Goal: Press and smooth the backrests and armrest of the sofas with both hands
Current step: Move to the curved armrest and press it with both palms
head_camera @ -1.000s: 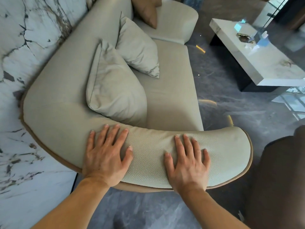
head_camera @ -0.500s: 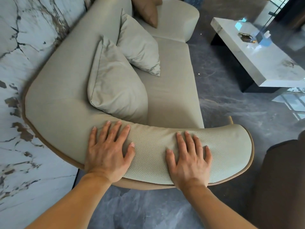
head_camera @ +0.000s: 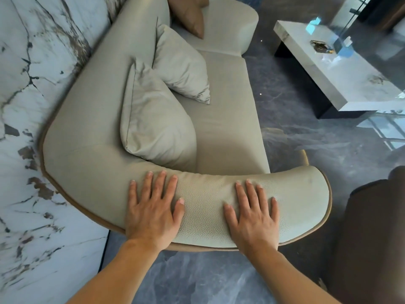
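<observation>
A pale grey-green leather sofa [head_camera: 228,110] with tan piping runs away from me along the marble wall. Its near armrest [head_camera: 300,194] curves across the lower middle of the view. My left hand [head_camera: 151,211] lies flat on the armrest's left part, fingers spread, palm down. My right hand [head_camera: 254,213] lies flat on its middle, fingers spread, about a hand's width from the left one. Neither hand holds anything. The backrest [head_camera: 92,102] runs up the left side toward the far armrest [head_camera: 232,25].
Two grey cushions [head_camera: 153,119] [head_camera: 182,66] and a brown cushion [head_camera: 188,14] lean on the backrest. White marble wall [head_camera: 28,106] at left. A marble coffee table [head_camera: 341,71] stands at upper right, a dark brown chair [head_camera: 372,233] at right. Dark glossy floor [head_camera: 295,119] lies between.
Both hands stay flat on the armrest, shifted only slightly. The view has drifted a little, so the sofa sits marginally higher in frame.
</observation>
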`<act>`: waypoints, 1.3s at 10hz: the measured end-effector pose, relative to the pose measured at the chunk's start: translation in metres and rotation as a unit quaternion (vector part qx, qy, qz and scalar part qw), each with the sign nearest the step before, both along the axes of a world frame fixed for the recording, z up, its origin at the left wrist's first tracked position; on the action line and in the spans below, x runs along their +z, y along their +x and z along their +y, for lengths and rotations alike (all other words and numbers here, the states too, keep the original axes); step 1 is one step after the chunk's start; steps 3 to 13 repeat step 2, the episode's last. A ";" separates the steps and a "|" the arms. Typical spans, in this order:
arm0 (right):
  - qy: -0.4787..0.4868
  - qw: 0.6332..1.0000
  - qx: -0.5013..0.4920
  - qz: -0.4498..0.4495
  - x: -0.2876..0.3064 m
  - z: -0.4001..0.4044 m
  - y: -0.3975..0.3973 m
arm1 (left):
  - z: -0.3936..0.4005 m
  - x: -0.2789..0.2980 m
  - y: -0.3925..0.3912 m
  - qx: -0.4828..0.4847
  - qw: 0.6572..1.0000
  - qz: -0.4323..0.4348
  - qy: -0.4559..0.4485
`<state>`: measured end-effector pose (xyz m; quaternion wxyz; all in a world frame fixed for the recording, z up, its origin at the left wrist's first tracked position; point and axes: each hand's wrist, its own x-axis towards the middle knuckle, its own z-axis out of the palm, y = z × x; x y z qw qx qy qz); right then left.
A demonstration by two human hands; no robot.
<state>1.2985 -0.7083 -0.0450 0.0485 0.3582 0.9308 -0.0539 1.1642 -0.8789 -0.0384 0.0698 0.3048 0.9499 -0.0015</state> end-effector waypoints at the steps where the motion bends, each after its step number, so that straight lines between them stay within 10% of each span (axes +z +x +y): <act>1: -0.067 0.996 0.012 -0.052 0.018 0.005 -0.001 | 0.000 0.009 -0.004 -0.010 0.998 -0.051 -0.035; 13: -0.107 0.991 0.015 -0.083 0.040 0.011 -0.007 | -0.002 0.023 -0.010 -0.016 0.993 -0.113 -0.026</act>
